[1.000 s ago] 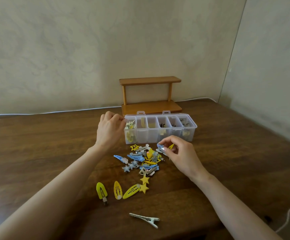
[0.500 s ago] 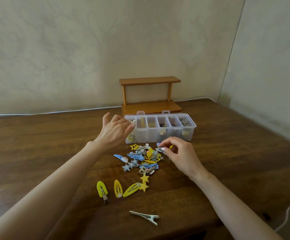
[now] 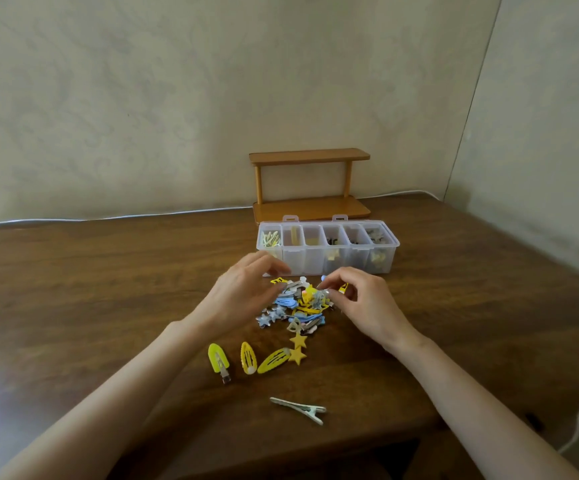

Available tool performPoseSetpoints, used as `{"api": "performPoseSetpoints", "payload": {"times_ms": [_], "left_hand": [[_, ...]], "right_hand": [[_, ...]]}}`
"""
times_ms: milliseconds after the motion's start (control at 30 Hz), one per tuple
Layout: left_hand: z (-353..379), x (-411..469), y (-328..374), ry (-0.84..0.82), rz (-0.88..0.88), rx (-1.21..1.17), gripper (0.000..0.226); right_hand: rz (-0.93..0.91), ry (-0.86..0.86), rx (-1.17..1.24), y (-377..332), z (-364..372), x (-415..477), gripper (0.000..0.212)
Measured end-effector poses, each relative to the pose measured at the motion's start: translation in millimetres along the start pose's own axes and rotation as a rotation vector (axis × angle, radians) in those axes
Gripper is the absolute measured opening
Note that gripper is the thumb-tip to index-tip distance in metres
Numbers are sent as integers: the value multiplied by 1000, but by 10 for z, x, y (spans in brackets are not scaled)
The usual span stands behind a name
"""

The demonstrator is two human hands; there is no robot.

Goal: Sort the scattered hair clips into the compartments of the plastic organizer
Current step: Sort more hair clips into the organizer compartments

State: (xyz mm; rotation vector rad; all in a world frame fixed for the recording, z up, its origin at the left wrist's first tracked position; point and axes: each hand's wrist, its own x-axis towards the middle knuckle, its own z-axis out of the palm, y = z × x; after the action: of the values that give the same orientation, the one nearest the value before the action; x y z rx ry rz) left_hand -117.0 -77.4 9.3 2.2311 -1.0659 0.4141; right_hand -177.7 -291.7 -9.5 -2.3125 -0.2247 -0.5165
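Yellow plastic peeks out between the curled fingers of your right hand [image 3: 364, 304], whose grip is closed around a small yellow clip [image 3: 343, 288]. Its thumb and forefinger meet just above the far right edge of the pile of hair clips [image 3: 303, 308]. Your left hand [image 3: 243, 296] arches over the pile's left side with its fingers bent downward. It is blurred, so it cannot be told whether its grip holds a clip or only touches the heap.

The pile lies on the wooden table [image 3: 108, 289] between your two hands, a tangle of blue, yellow and silver pieces. Blue snap clips [image 3: 285, 301] sit on its left, and small silvery star clips [image 3: 268, 319] at its near left edge. Two yellow star clips [image 3: 297, 348] trail from its near side, one touching the other. Just beside them, three yellow snap clips [image 3: 248, 357] lie in a row, the leftmost showing its metal tail. Nearer to you, a silver alligator clip [image 3: 300, 408] lies alone by the table's edge.

Beyond the pile, near your fingertips, stands the clear plastic organizer [image 3: 312, 265], open on top, with six compartments in a row. The leftmost holds pale metal clips, the second something yellow, and two further right hold dark pieces. Just behind it a two-tier wooden shelf [image 3: 310, 155] stands near the wall, and a white cable [image 3: 108, 217] runs along the table's far edge.
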Motion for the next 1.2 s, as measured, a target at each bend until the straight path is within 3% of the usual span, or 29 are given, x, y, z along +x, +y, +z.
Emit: {"api": "performPoseSetpoints", "payload": {"times_ms": [100, 267, 433, 567, 767, 900, 1000, 1200], "left_hand": [[-23, -152, 148, -75, 33, -85, 19], [-48, -301, 237, -104, 31, -105, 30], [-23, -385, 192, -32, -40, -86, 19], [-27, -384, 180, 15, -94, -84, 3], [-42, -244, 156, 147, -181, -21, 6], [-116, -42, 162, 219, -276, -34, 4], [-162, 95, 149, 170, -297, -59, 4], [-144, 294, 130, 11, -253, -66, 12]], "right_hand": [[-42, -48, 5, -63, -18, -91, 6], [-99, -321, 80, -256, -87, -372, 18], [-172, -505, -20, -437, -108, -621, 41], [-223, -565, -204, -468, -99, -636, 39], [-139, -508, -84, -439, -82, -539, 18], [22, -311, 103, -387, -121, -311, 14], [66, -146, 147, -310, -119, -83, 14], [135, -11, 236, -152, -92, 331, 13]]}}
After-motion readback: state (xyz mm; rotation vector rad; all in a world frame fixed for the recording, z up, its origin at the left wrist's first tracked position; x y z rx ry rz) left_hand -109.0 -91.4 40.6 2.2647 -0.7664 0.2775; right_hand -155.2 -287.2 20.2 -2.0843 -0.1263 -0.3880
